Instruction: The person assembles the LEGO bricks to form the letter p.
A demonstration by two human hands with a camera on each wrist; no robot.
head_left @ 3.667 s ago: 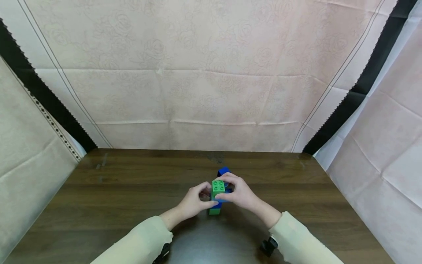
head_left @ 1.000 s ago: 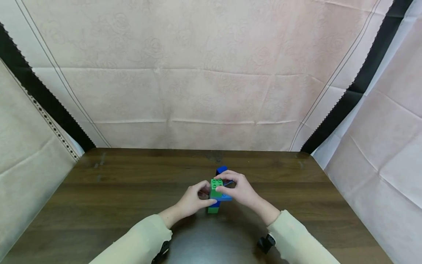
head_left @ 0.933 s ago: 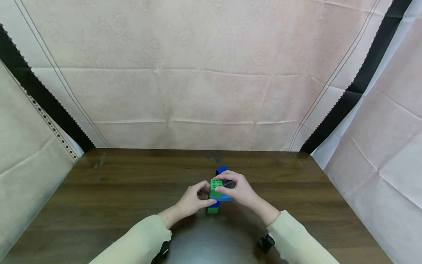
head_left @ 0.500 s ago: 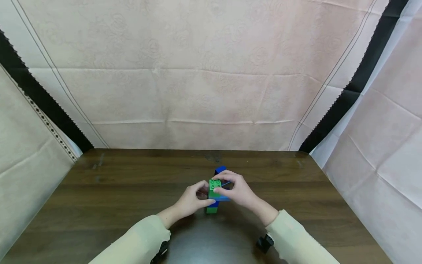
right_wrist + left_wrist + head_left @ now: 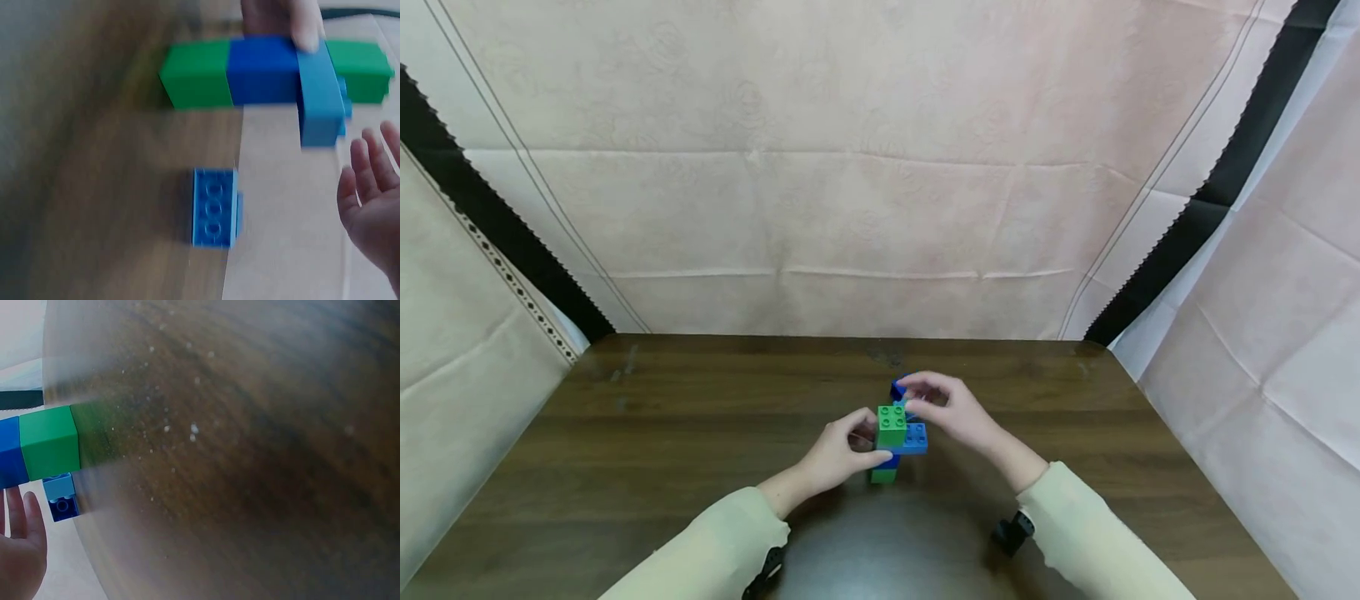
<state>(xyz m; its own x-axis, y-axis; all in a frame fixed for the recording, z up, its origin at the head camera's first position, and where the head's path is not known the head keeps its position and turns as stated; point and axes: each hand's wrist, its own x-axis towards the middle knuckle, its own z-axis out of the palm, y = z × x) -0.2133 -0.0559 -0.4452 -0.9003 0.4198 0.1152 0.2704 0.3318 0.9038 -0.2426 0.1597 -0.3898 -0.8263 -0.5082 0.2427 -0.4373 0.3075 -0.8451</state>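
My left hand (image 5: 835,458) grips a stack of toy building blocks from the left, its thumb on the light blue block (image 5: 319,87). Upright in the head view, this stack has a green block (image 5: 883,476) at the bottom, then a dark blue block (image 5: 262,70), the light blue one jutting right, and a green block (image 5: 892,426) on top. My right hand (image 5: 951,406) hovers just right of and behind the stack, fingers loosely bent; the right wrist view shows its fingers apart from the stack with nothing in them.
Behind the stack, partly hidden by the right hand, are a dark blue block (image 5: 897,390) and a lighter blue block (image 5: 213,208). The brown wooden table (image 5: 700,417) ends at a pale cloth backdrop (image 5: 850,208).
My right hand has let go of the top green block and moved right and away from me, uncovering the studs of the light blue block. My left hand keeps its hold.
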